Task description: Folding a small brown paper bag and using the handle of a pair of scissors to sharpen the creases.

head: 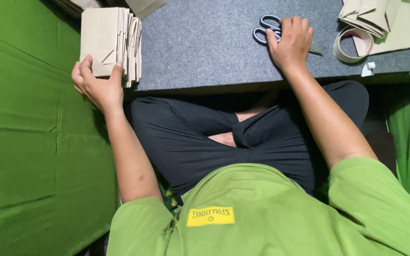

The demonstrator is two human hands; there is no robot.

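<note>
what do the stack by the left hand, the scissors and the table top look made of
Stack: matte tan paper, likely kraft, going by its creased folds and thin layered edges. Scissors: smooth dark handles, probably plastic; blade tip looks like grey metal. Table top: grey, speckled and fuzzy, like felt or carpet.

Our left hand out to left side, arm nearly straight, elbow low near torso, forearm running up and slightly outward. Fingers curled, thumb spread apart from them, closed in light pinch; back of hand faces us. Our right hand reaches forward, farther than left, arm extended, forearm angled inward toward centre. Palm down, fingers bent and pressed flat, knuckles raised, wrist straight. Both forearms bare. Hands well apart. Our legs crossed between arms.
</note>
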